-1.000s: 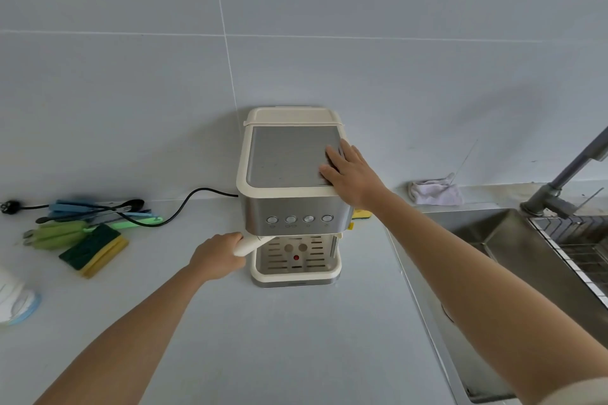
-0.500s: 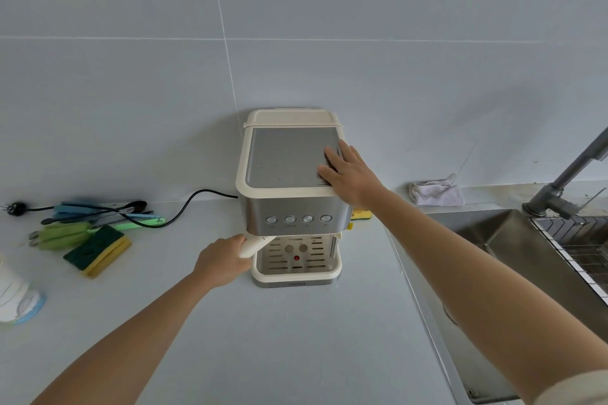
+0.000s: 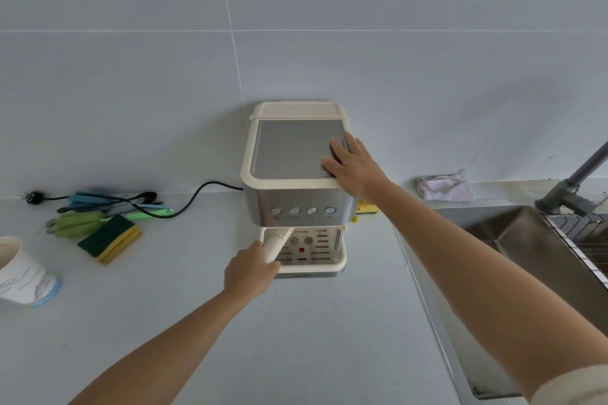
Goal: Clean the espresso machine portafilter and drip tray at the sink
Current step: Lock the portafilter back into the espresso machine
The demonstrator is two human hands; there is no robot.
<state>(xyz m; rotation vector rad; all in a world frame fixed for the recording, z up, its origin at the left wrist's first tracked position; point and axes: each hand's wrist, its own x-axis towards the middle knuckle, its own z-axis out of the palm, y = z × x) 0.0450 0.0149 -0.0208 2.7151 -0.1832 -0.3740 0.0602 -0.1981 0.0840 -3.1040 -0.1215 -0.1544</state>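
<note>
Portafilter's cream plastic handle [image 3: 278, 244] angled out beneath the cream-and-steel espresso machine [image 3: 297, 171], above its slotted cream drip tray [image 3: 312, 253]. Left hand [image 3: 251, 270] gripped that handle; right hand [image 3: 355, 164] lay flat, fingers spread, on the machine's top.

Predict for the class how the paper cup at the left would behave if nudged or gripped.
The paper cup probably slides or tips easily: it looks light and already leans on the counter. Its thin wall would likely dent under a firm grip. Whether it holds anything is not visible.
</note>
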